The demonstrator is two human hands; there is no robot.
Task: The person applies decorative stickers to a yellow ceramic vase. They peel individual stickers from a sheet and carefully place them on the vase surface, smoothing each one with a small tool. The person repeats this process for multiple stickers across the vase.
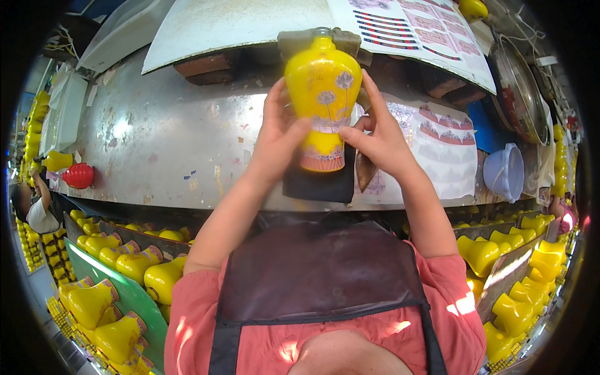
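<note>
A glossy yellow vase [315, 78] lies on its side with its neck pointing away from me, propped at the far end on a greyish pad [294, 42]. Purple lotus flowers and a patterned band near its foot decorate it. My left hand [278, 125] holds the vase's left side, thumb toward the lower band. From the right, my right hand [375, 128] grips it with the thumb on that same pale band and fingers along the side. Under the foot end is a dark cloth [319, 184].
Printed decal sheets [437, 150] lie right on the metal table [169, 137], with a lilac bucket [504, 172] beyond. A white board [237, 25] rests on bricks [206, 65] at the back. Rows of yellow vases [137, 265] flank me; another person [40, 209] stands far left.
</note>
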